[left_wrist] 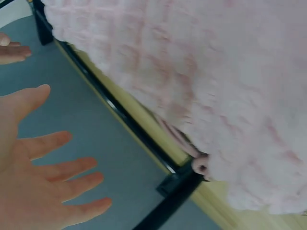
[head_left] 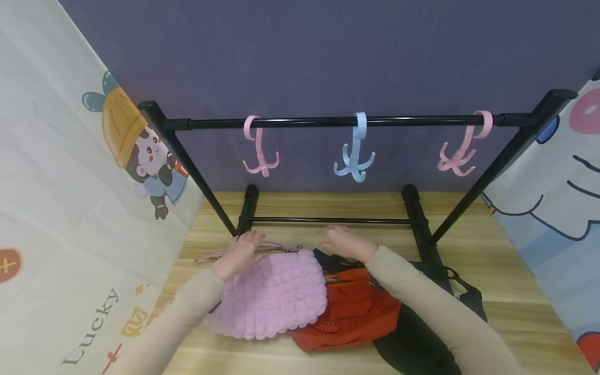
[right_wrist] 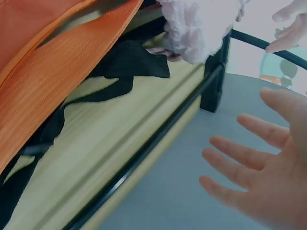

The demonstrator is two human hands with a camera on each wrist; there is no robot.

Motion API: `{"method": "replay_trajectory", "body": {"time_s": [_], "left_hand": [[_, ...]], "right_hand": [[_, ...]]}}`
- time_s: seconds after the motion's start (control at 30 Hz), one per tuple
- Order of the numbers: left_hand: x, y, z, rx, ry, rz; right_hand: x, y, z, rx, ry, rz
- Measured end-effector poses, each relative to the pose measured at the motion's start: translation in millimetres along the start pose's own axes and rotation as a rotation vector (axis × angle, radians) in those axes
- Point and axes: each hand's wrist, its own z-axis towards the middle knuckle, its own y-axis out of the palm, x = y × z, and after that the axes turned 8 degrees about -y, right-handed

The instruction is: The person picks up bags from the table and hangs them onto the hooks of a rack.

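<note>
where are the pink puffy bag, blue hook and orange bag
Pink puffy bag [head_left: 274,292]: head view, middle of its bumpy side.
Blue hook [head_left: 355,150]: head view, on its stem.
Orange bag [head_left: 354,308]: head view, middle of its visible fabric.

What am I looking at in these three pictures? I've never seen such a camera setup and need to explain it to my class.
There is no machine here: a person works with two bare hands, the left hand and the right hand. The wide picture comes from a camera worn on the head, looking forward and down. The other two come from cameras worn on each wrist, so things look close and slanted.

On the wooden surface lie a puffy pink bag, a red-orange bag and a black bag, partly overlapping. A black rack stands there too, with two pink hooks and one blue hook on its top bar.

Both hands have their fingers spread and hold nothing.
</note>
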Motion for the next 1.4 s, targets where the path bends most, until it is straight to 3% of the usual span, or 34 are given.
{"method": "replay_trajectory", "body": {"time_s": [0.43,0.7,0.97,1.03,1.2,1.27,1.4], "left_hand": [[-18.8,7.5,11.0,-0.095,-0.058,0.025],[-31.2,16.0,17.3,-0.08,-0.073,0.064],[-41.3,21.8,18.8,-0.063,-0.098,0.083],[-42.6,22.5,17.8,-0.059,-0.099,0.081],[-47.3,25.9,15.5,-0.051,-0.096,0.068],[-49.9,27.6,15.4,-0.052,-0.105,0.068],[-55.1,31.8,16.9,-0.069,-0.134,0.089]], "right_hand": [[-3.6,32.4,44.8,-0.047,-0.024,0.171],[-3.5,57.4,63.2,-0.034,-0.016,0.088],[-5.7,64.7,78.1,-0.069,0.112,0.127],[13.6,88.8,91.3,-0.065,0.096,0.139],[76.0,177.6,131.4,-0.027,-0.006,0.065],[74.0,185.4,132.3,-0.038,0.015,0.028],[69.4,188.9,131.7,-0.058,0.04,0.076]]}}
